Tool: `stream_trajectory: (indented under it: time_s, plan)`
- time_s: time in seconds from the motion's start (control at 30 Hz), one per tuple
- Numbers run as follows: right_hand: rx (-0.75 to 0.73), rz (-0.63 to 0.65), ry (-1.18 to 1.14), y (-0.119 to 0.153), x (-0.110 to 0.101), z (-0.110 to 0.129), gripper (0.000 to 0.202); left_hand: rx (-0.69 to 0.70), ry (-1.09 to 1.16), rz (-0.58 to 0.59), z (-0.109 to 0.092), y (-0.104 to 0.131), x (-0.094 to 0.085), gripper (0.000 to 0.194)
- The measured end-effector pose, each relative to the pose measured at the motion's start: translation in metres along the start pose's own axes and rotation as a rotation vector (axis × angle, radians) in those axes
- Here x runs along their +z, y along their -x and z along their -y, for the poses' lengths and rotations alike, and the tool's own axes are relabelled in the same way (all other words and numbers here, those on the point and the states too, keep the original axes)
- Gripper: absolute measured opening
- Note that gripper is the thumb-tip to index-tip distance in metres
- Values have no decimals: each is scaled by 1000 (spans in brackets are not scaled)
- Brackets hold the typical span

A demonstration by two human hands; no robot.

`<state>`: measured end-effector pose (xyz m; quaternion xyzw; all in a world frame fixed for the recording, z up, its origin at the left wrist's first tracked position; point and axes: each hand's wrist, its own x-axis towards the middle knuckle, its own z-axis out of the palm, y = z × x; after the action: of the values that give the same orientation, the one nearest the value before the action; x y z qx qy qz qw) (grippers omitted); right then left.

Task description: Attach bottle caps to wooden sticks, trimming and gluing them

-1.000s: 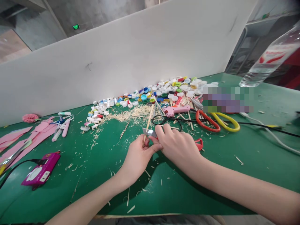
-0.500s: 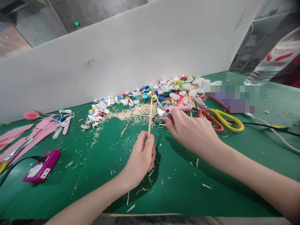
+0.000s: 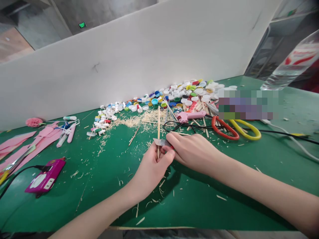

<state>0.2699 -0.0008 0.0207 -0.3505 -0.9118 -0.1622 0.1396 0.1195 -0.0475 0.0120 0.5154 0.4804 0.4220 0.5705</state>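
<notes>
My left hand is closed around the lower part of a thin wooden stick, which stands nearly upright above the table. In my right hand is a utility knife, its handle mostly hidden by the fingers. The knife's blade crosses the stick just above my left fingers and appears to touch it. My left thumb reaches over toward the knife and my right fingers. Beyond the hands lies a pile of pale wood shavings on the green table.
Many bottle caps are heaped along the white partition. A pink glue gun, scissors and cables lie to the right. Pink paper strips and a magenta power strip are at left. A water bottle stands at right.
My right hand has brought the knife down and left, from beside the stick's upper part to its lower part by my left fingers. My left thumb has moved toward the knife.
</notes>
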Motion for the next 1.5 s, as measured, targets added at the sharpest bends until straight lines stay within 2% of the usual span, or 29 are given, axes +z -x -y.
stream_trajectory:
  time_s: [0.1,0.17,0.27,0.37,0.47,0.53,0.6,0.73,0.87,1.13,1.3,1.4,1.5]
  plan:
    - [59,67,109,-1,-2,7,24,81,-175,-84,5,-1,-1,27]
    - [194,62,203,-1,-5,6,28,51,-311,-139,8,-1,-1,30]
    - [382,53,319,-1,-9,-10,44,-31,-431,-144,9,4,2,38]
    - [479,28,352,0,-12,-30,49,20,-347,-136,4,7,4,38]
    - [530,-13,276,0,-11,-35,49,1,-71,-102,-2,6,3,33]
    - [497,-25,215,-1,-10,-28,51,-36,83,-75,-4,5,2,29]
    - [410,-35,134,-1,-10,-19,53,-47,142,-56,-4,3,1,28]
    - [219,-53,16,0,-9,-10,49,-74,156,17,-4,2,1,29]
    - [98,-56,-32,2,-5,-12,41,-138,128,9,-6,3,2,29]
    - [-54,-50,-97,2,-4,-13,38,-71,55,52,-6,7,0,19]
    - [0,-9,50,3,-2,-2,34,91,-162,-38,2,1,-1,25]
    - [94,5,157,3,0,6,34,77,-208,-73,4,-1,0,26]
    - [201,25,203,1,-1,11,36,34,-255,-133,6,-2,1,34]
